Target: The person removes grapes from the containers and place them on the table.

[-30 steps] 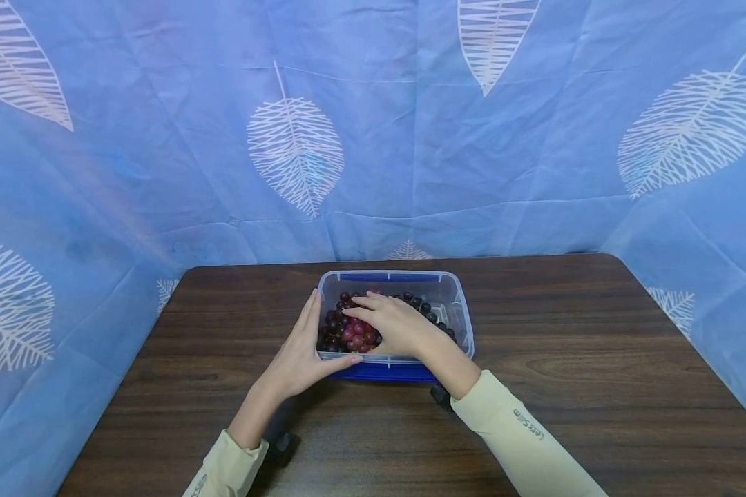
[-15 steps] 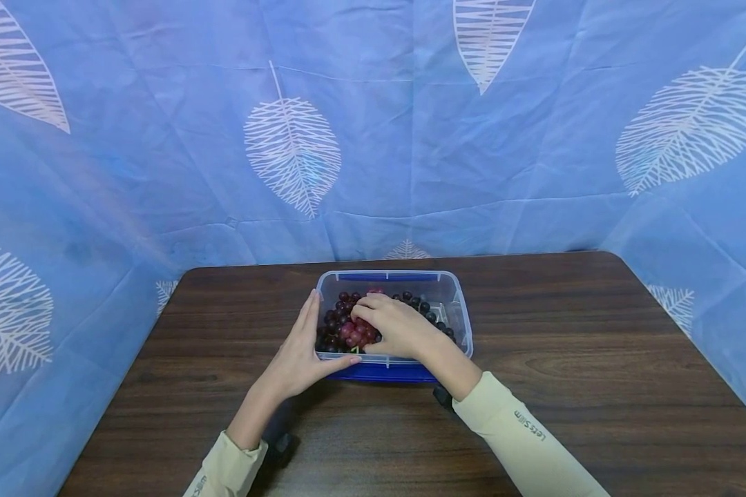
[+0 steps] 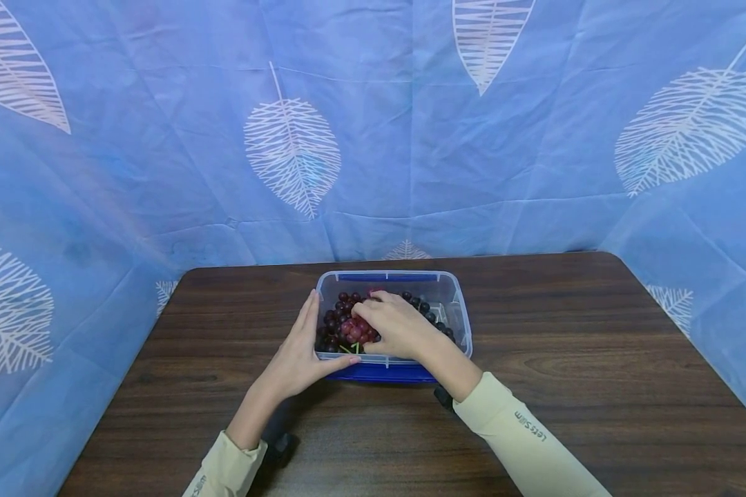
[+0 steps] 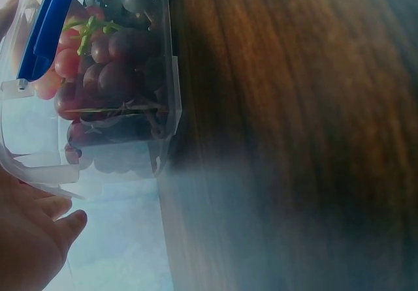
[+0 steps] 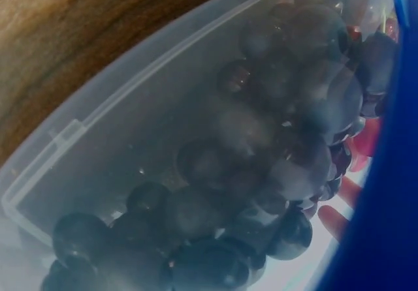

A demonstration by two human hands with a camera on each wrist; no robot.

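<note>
A clear plastic box [image 3: 398, 360] on the table holds grapes. My right hand [image 3: 398, 324] reaches inside, its fingers curled over a bunch of red grapes [image 3: 354, 330] with a green stem [image 4: 88, 35]. Dark grapes [image 3: 329, 335] lie to the left of that bunch, and black grapes [image 3: 432, 317] to its right. My left hand [image 3: 298, 352] rests against the box's front left corner, fingers straight along the side wall and thumb along the front rim. In the right wrist view, fingertips [image 5: 333, 220] show past the dark grapes [image 5: 300, 167]; the right palm hides part of the fruit.
The box has blue clip flaps, one hanging down at the front [image 3: 385, 373]. Brown wood-grain table [image 3: 566, 331] surrounds it. A blue cloth [image 3: 373, 138] with white leaf prints hangs behind and at both sides.
My right fingers have curled in around the red grapes. The bunch has shifted slightly, and its green stem now shows near the front wall. My left hand stays in place.
</note>
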